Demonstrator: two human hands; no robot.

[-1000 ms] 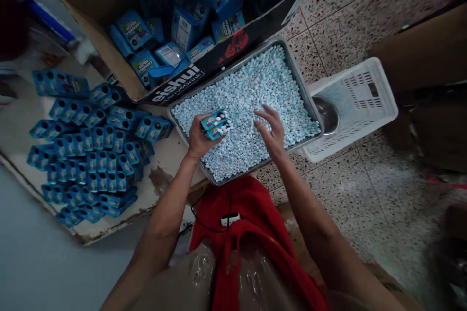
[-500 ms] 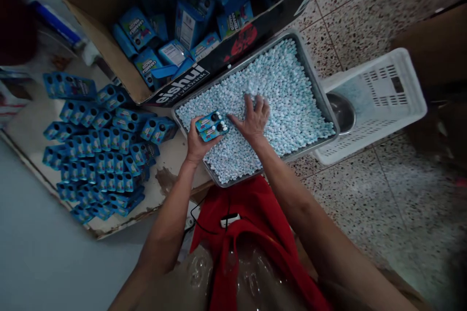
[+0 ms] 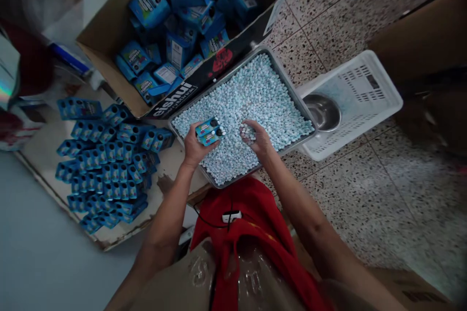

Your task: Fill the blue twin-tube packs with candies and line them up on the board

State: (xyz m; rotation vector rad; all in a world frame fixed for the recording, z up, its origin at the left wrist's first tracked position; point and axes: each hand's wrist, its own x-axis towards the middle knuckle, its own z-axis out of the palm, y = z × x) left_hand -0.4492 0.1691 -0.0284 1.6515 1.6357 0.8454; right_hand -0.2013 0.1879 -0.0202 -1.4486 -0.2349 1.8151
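Observation:
My left hand [image 3: 193, 146] is closed around small blue candy boxes [image 3: 207, 129], held over the left side of a metal tray. Dark round openings show on top of the boxes, with some pale candies at them. Pale blue and white candies [image 3: 270, 92] fill the tray [image 3: 310, 112]. Just right of the boxes, my right hand [image 3: 258, 138] is cupped above the pile, with a handful of candies [image 3: 248, 132] in its curled fingers. A gap separates the two hands.
Rows of blue boxes [image 3: 109, 170] stand on the worn table [image 3: 164, 204] at left. Behind the tray, a cardboard carton [image 3: 146, 104] holds many blue packs [image 3: 149, 5]. A white plastic basket [image 3: 386, 92] with a metal bowl [image 3: 324, 114] sits at right over the speckled floor [image 3: 365, 194].
My right hand, spread flat on the candies before, has turned and curled round a handful. My left hand still holds the boxes in nearly the same place. The camera view has shifted.

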